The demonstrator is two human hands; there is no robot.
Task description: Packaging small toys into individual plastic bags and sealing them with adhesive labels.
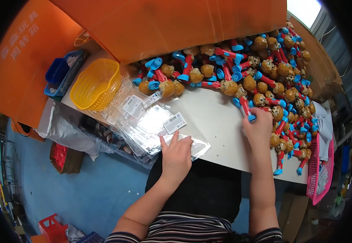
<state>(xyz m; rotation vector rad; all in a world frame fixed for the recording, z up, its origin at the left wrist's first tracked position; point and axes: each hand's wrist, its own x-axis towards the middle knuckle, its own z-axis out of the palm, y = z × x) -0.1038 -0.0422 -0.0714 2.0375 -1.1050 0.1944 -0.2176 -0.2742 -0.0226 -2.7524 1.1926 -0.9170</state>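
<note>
My right hand [259,126] is closed on a small toy [245,107] with a brown head, a red stick body and a blue end. It grips the toy near the blue end, at the edge of a big heap of similar toys [283,71]. My left hand [176,157] rests with fingers apart on a stack of clear plastic bags [149,131] at the table's front edge. A white printed label [174,123] shows on the top bag, just beyond my fingertips. More labelled bags lie behind and to the left.
The white table [218,137] carries everything. A yellow basket [113,83] stands at the left, with blue bins [58,77] beyond it. Orange boards [176,24] wall the back. A pink basket [314,178] hangs at the right edge. A box of red pieces [62,156] sits below.
</note>
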